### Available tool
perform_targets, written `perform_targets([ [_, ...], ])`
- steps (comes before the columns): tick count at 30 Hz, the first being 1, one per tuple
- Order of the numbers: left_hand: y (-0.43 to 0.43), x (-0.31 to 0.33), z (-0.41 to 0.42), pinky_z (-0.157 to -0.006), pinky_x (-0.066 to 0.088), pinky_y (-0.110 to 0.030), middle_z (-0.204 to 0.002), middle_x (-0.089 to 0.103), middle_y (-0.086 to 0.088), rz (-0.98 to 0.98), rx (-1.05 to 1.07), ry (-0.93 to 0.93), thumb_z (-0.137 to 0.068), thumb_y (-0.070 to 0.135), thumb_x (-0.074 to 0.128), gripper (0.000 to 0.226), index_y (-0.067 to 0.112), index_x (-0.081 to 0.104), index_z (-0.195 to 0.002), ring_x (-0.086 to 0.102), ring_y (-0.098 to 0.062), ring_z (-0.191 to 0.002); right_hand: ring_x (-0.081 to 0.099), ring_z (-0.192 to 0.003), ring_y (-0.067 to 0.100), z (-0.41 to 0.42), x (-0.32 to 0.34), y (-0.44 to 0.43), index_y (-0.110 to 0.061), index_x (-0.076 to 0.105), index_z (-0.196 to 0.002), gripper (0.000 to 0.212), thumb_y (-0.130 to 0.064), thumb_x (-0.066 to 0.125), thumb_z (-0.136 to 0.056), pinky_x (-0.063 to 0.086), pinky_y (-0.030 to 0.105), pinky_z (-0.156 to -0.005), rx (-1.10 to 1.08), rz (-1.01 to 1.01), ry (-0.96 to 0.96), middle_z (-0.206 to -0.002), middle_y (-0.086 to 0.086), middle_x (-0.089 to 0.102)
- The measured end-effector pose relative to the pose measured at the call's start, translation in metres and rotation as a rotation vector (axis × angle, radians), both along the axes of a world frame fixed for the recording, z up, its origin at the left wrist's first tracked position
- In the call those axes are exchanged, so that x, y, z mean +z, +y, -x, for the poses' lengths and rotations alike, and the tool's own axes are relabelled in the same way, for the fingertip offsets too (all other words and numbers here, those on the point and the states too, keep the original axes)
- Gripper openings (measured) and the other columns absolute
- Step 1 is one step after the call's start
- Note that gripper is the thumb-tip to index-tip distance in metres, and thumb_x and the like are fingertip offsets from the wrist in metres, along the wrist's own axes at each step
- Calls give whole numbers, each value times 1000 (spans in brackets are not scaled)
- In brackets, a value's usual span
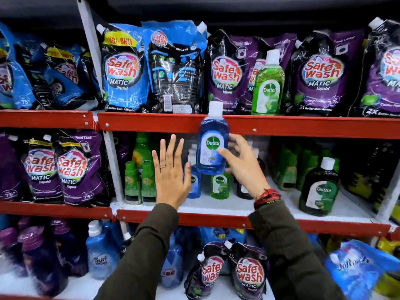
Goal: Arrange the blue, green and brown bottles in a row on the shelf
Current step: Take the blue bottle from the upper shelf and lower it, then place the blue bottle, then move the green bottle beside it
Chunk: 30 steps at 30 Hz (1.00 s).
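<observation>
Shelving: red-edged shelf point(281, 126) runs across the top tier, and a second red-edged white shelf point(216, 219) sits one level down, right where the hands are working.
Pouches: Safewash pouches point(123, 70) crowd the top tier in blue and purple, with more of them at lower left and down at the bottom.
Right hand: right hand point(242, 163) is up in front of the middle tier, thumb across the front and fingers curled round the far side, gripping the blue bottle.
Left hand: left hand point(171, 172) is flat and fully spread, fingers pointing up, ring showing, just left of the blue bottle and holding nothing.
Blue bottle: blue bottle point(213, 139) is upright in mid-air, white cap level with the top tier's red edge, base above the small bottles behind.
Green bottle: green bottle point(268, 85) stands upright on the top tier between purple pouches.
Brown bottle: brown bottle point(319, 187), dark with a white cap, stands on the middle tier, well right of the hands.
Small bottles: small green bottle point(220, 185) stands just beneath the lifted one.
</observation>
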<state>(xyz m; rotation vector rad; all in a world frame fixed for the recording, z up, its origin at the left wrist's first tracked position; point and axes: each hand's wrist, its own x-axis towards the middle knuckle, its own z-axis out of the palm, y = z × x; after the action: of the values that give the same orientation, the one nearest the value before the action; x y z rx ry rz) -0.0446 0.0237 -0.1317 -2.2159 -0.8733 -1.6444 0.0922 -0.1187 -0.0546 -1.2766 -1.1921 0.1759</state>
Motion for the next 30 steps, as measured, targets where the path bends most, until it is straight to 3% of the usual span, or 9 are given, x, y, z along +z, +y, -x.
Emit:
perform_targets([
  [4, 7, -10, -1, -132, -13, -43, -176, 18, -8, 82, -37, -6, -107, 31, 35, 62, 15, 25, -166, 4, -29, -165, 64, -110, 18, 2, -28, 13, -27, 53, -128, 32, -19, 60, -98, 57, 45, -95, -40, 39, -6, -121, -6, 65],
  [6, 2, -39, 7, -133, -11, -44, -177, 16, -7, 102, -57, 11, -108, 31, 34, 62, 16, 23, -166, 2, -28, -165, 62, -112, 12, 8, -50, 13, -22, 53, -131, 34, -16, 60, -98, 54, 32, -96, -64, 61, -75, -122, -5, 64],
  [9, 36, -121, 23, -133, -8, -45, -177, 16, -7, 271, -32, 103, -107, 30, 32, 62, 15, 22, -166, 5, -28, -165, 60, -108, 6, 18, -120, 61, -13, 53, -131, 34, -7, 60, -97, 45, 4, -86, -36, 219, -12, -114, -11, 61],
  [11, 36, -142, 30, -133, -8, -44, -176, 18, -6, 305, -3, 150, -106, 32, 32, 62, 15, 23, -166, 9, -29, -164, 57, -103, 1, 23, -135, 62, -8, 54, -130, 33, -4, 60, -97, 42, -2, -79, -49, 233, 7, -109, -16, 58],
  [13, 38, -147, 24, -133, -9, -43, -175, 20, -8, 341, -13, 207, -105, 32, 31, 64, 13, 27, -165, 11, -30, -164, 57, -98, -3, 23, -139, 68, -5, 54, -128, 31, -3, 59, -97, 41, -3, -75, -45, 244, 29, -107, -14, 58],
  [17, 39, -165, 21, -132, 2, -49, -172, 29, -12, 373, -2, 294, -103, 34, 32, 64, 8, 33, -162, 21, -34, -161, 57, -104, 11, 24, -153, 76, 0, 53, -128, 31, -4, 59, -98, 40, -5, -73, -82, 275, 39, -114, -1, 59],
  [20, 41, -166, 19, -133, -1, -43, -170, 33, -15, 387, -18, 273, -103, 33, 34, 62, 7, 36, -160, 22, -35, -161, 57, -106, 13, 24, -160, 87, 0, 53, -130, 32, -7, 58, -99, 41, -5, -73, -79, 311, 55, -119, 6, 62],
  [27, 40, -166, 19, -133, -4, -39, -169, 34, -16, 353, -18, 247, -103, 32, 35, 62, 7, 36, -159, 22, -35, -160, 54, -109, 12, 20, -164, 100, -1, 51, -133, 35, -8, 58, -99, 40, 12, -86, -72, 342, 50, -121, 7, 61],
  [30, 40, -166, 20, -133, 2, -43, -170, 33, -15, 364, -25, 248, -102, 32, 35, 62, 8, 37, -160, 21, -35, -161, 60, -116, 18, 21, -166, 101, -4, 49, -136, 38, -9, 57, -99, 51, 31, -100, -61, 344, 51, -131, 12, 62],
])
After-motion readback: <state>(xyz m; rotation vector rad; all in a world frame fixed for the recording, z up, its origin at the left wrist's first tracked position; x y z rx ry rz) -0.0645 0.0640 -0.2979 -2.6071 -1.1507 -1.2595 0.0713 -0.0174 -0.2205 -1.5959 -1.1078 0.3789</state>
